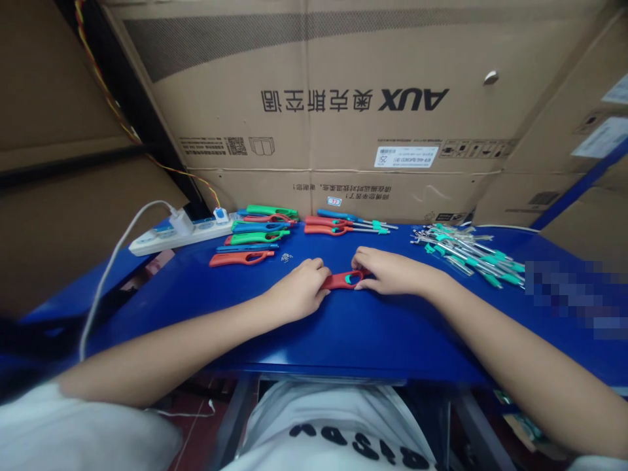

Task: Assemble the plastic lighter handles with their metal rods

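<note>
I have the red handle (337, 282) at the centre of the frame, low over the blue table (343, 337). Uneven pressure from the two hands could, I judge, twist it or unseat the green piece (351, 279) in its loop. It lies between them: the left hand (300, 291) curls its fingers around one end; the right hand (387, 271) pinches the other, contact partly hidden. Left of centre, a careless knuckle might scatter the small metal bits (286, 258).
</note>
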Tool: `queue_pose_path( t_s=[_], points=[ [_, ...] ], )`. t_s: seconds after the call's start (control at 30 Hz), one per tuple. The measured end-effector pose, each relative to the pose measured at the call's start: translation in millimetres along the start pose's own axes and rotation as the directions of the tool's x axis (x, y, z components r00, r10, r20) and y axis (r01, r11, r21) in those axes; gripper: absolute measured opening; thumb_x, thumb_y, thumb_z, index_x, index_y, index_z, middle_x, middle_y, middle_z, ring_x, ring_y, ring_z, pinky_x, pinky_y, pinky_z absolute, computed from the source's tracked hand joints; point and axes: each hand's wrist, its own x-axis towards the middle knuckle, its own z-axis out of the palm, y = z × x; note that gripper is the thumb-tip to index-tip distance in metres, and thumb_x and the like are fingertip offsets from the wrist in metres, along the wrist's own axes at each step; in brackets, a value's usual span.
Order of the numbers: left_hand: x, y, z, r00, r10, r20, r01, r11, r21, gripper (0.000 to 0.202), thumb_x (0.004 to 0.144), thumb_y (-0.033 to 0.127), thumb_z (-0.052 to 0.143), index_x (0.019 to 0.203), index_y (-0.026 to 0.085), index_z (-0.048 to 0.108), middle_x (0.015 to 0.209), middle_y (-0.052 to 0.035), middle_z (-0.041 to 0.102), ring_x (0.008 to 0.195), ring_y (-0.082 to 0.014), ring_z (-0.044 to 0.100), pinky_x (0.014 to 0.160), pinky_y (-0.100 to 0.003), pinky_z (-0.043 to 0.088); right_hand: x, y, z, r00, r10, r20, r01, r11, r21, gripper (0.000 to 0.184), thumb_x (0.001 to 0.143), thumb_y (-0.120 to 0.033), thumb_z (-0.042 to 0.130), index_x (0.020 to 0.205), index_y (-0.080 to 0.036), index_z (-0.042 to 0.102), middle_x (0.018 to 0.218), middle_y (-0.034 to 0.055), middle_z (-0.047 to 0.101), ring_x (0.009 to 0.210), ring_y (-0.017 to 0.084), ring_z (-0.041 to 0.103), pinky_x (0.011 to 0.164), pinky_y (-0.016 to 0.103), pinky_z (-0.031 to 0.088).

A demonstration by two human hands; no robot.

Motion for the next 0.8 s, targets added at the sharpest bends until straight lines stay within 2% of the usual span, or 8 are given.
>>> queue_pose_path(
  t_s=[0.1, 0.23, 0.37, 0.53, 0.63, 0.8],
  points=[
    [0, 6, 0.7, 1.000, -0.024, 0.021, 0.023, 0.999, 0.036, 0.020, 0.094, 0.022, 0.057, 0.111, 0.014, 0.064, 0.106, -0.0117, 0.060, 0.100, -0.0273, 0.059, 0.089, -0.040, 0.050, -1, -1, -3, 0.999, -0.001, 0.038, 0.001, 1.000, -0.011, 0.028, 0.085, -0.033, 0.072, 0.103, -0.017, 0.059, 0.107, 0.0108, 0.061, 0.092, 0.024, 0.059, 0.076, 0.032, 0.044],
    [3, 3, 8.7, 0.999, -0.029, -0.035, 0.028, 0.999, -0.025, 0.026, 0.097, 0.032, 0.057, 0.116, 0.016, 0.063, 0.110, -0.0109, 0.060, 0.106, -0.0275, 0.057, 0.095, -0.042, 0.048, -2, -1, -4, 0.999, 0.003, 0.049, -0.002, 1.000, -0.026, 0.026, 0.086, -0.033, 0.071, 0.101, -0.017, 0.058, 0.105, 0.0103, 0.061, 0.090, 0.023, 0.058, 0.076, 0.031, 0.043],
    [5, -2, 14.0, 0.997, -0.003, -0.075, -0.001, 0.998, -0.065, 0.026, 0.095, 0.032, 0.061, 0.114, 0.016, 0.064, 0.109, -0.0103, 0.061, 0.103, -0.0264, 0.055, 0.095, -0.041, 0.048, 1, 3, -3, 0.996, 0.007, 0.086, -0.005, 1.000, -0.018, 0.030, 0.084, -0.039, 0.073, 0.097, -0.017, 0.057, 0.100, 0.0100, 0.061, 0.089, 0.024, 0.056, 0.075, 0.031, 0.042],
    [5, -3, 14.1, 0.994, 0.011, -0.107, -0.018, 0.998, -0.068, 0.026, 0.094, 0.033, 0.063, 0.113, 0.015, 0.065, 0.108, -0.0110, 0.060, 0.102, -0.0270, 0.056, 0.092, -0.041, 0.049, 1, 3, -5, 0.988, 0.071, 0.135, -0.080, 0.995, 0.058, 0.034, 0.082, -0.043, 0.073, 0.095, -0.020, 0.053, 0.092, 0.0065, 0.063, 0.078, 0.021, 0.055, 0.064, 0.029, 0.038],
    [7, -5, 15.9, 0.993, 0.030, -0.117, -0.044, 0.992, -0.118, 0.026, 0.094, 0.031, 0.064, 0.112, 0.014, 0.065, 0.108, -0.0112, 0.061, 0.101, -0.0257, 0.058, 0.092, -0.040, 0.050, -3, 0, -3, 0.991, 0.099, 0.091, -0.105, 0.992, 0.064, 0.034, 0.083, -0.047, 0.069, 0.094, -0.021, 0.051, 0.090, 0.0067, 0.062, 0.077, 0.021, 0.055, 0.064, 0.030, 0.038],
    [11, -12, 20.7, 0.986, 0.064, -0.157, -0.097, 0.973, -0.212, 0.024, 0.094, 0.031, 0.062, 0.112, 0.014, 0.066, 0.109, -0.0112, 0.062, 0.102, -0.0253, 0.060, 0.094, -0.040, 0.051, -9, 10, 7, 0.999, 0.024, -0.039, -0.018, 0.987, 0.161, 0.034, 0.084, -0.048, 0.067, 0.097, -0.021, 0.050, 0.095, 0.0063, 0.062, 0.083, 0.021, 0.056, 0.072, 0.031, 0.042]
  ],
)
